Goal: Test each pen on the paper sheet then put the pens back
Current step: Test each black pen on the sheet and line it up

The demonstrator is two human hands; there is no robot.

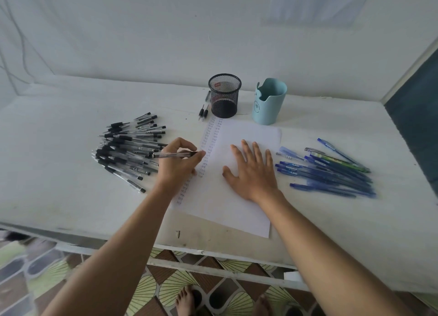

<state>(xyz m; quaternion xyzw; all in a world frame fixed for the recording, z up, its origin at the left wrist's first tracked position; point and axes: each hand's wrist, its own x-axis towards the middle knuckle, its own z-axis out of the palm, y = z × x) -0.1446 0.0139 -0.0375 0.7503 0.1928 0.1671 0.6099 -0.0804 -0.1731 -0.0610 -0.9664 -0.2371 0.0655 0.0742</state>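
Observation:
A white paper sheet [237, 204] lies in the middle of the table, with two columns of small pen marks along its left edge. My left hand [180, 161] grips a clear black pen [174, 154] that lies nearly level, tip toward the marks. My right hand [252, 170] rests flat on the sheet, fingers spread. A large pile of black pens [128, 152] lies left of the sheet. A pile of blue pens [329, 171] lies to its right.
A black mesh pen cup [224, 95] and a light blue cup [269, 101] stand behind the sheet. Two black pens [203, 112] lie beside the mesh cup. The table's front edge [213, 251] is near me; a wall rises behind.

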